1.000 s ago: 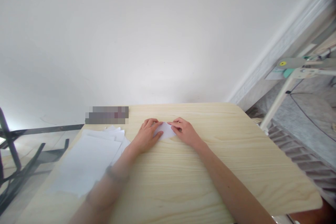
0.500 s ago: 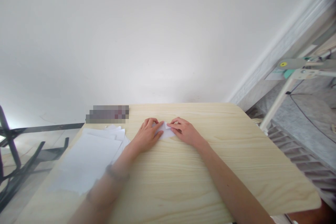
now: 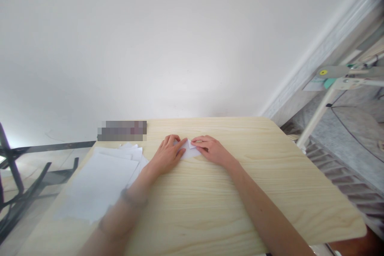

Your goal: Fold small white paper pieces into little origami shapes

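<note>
A small piece of white folded paper (image 3: 188, 153) lies on the table between my two hands, with a triangular flap on its upper part. My left hand (image 3: 168, 154) rests over its left side, index fingertip and thumb pressing it down against the wood. On the other side, my right hand (image 3: 211, 149) has thumb and fingers closed together on the flap's right edge. Both hands partly cover the paper, so its full outline is hidden.
A loose stack of white paper sheets (image 3: 102, 180) lies on the table's left, partly behind my left forearm. A blurred-out dark object (image 3: 121, 131) sits at the back left corner. The wooden table (image 3: 195, 208) meets a white wall; a pale metal frame (image 3: 321, 112) stands off to the right.
My right fingers have flattened and come closer together over the flap, which now lies lower against the paper. My left hand has hardly moved.
</note>
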{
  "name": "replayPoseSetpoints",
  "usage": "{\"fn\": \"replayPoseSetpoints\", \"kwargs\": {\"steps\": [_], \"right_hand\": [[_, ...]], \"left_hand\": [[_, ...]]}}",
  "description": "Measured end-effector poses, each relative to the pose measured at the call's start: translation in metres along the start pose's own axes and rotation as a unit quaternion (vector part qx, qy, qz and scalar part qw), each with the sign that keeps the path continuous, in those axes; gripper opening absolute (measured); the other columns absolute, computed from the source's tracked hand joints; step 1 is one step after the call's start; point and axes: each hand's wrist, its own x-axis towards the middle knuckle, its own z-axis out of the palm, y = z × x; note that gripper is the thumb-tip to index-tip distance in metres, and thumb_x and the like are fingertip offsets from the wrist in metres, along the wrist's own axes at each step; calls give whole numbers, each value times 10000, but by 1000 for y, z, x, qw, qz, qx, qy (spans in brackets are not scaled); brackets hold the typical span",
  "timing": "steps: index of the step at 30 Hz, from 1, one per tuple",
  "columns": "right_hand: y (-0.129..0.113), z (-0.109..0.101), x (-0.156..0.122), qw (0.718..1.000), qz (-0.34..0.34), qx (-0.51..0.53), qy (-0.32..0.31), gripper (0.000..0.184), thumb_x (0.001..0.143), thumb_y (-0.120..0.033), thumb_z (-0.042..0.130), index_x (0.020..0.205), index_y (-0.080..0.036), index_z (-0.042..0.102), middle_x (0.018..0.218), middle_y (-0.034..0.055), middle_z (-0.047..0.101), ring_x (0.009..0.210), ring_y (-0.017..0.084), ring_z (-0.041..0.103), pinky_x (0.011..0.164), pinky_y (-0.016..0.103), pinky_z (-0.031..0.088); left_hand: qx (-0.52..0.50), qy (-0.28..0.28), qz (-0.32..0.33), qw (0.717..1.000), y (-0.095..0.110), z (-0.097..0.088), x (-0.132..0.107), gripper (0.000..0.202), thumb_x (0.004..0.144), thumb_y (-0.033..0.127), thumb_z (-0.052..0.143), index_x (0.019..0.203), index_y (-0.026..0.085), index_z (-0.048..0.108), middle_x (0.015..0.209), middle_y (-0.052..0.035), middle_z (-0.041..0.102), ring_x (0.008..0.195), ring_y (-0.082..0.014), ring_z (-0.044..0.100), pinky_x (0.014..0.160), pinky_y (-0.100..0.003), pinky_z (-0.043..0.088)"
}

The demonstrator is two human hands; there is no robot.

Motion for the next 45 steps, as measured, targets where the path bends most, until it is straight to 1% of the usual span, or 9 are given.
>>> {"fn": "replayPoseSetpoints", "kwargs": {"steps": [9,15,21,26,29,32,36,40,45], "right_hand": [[2,-4,1,999,12,24,-23,342,818,-114,440,1092,-256,585,1108,6,596,1006,142,515,914,322,387],[2,-3,1,1000,-3,0,-22,356,794,-90,448,1073,-256,597,1107,7,597,1003,146,520,914,337,381],[-1,-3,3,1000,-8,-23,-14,341,769,-75,447,1018,-218,632,1073,17,618,966,147,536,900,325,387],[1,-6,0,1000,19,-11,-9,291,755,-101,464,900,-233,679,1020,9,650,861,152,587,823,328,426],[2,-3,-3,1000,27,13,6,272,740,-100,477,846,-233,689,995,9,660,799,147,604,793,324,437],[0,4,-2,998,39,34,40,236,750,-114,481,807,-217,686,929,14,677,821,144,600,795,300,435],[-6,11,2,994,82,29,70,161,790,-202,493,834,-208,648,873,26,653,785,134,577,735,268,437],[-9,11,3,993,104,18,58,153,768,-233,546,904,-207,611,916,29,590,781,123,549,713,250,426],[-9,13,4,991,121,25,49,132,752,-219,558,872,-202,611,897,24,576,789,126,526,704,250,408]], "left_hand": [[-3,5,0,1000,2,-1,1,398,873,315,335,1260,250,402,1082,-89,434,1052,-232,379,910,-417,342],[-3,2,5,1000,2,-2,1,396,873,310,336,1263,282,397,1067,-80,435,1047,-227,380,905,-413,339],[28,-2,0,1000,6,-5,2,380,870,305,339,1241,293,420,1068,-76,439,1035,-227,394,884,-404,348],[31,6,-20,999,10,-6,4,356,866,316,356,1207,298,454,1058,-72,449,1018,-227,409,852,-393,368],[13,13,-27,999,9,-7,5,328,869,334,351,1161,286,492,1038,-69,463,1004,-220,417,854,-389,369],[-14,27,-35,999,4,-5,7,280,856,357,384,1055,260,557,1000,-62,484,992,-214,419,867,-386,366],[-63,46,-40,996,-6,-1,9,215,813,348,472,958,237,584,944,-51,515,979,-211,422,874,-376,372],[-80,51,-42,995,-9,3,9,203,797,316,498,946,209,584,946,-53,530,987,-214,425,888,-381,363],[-69,56,-36,995,-8,4,7,256,826,308,455,1039,218,565,995,-66,512,1002,-211,422,898,-387,354]]}}
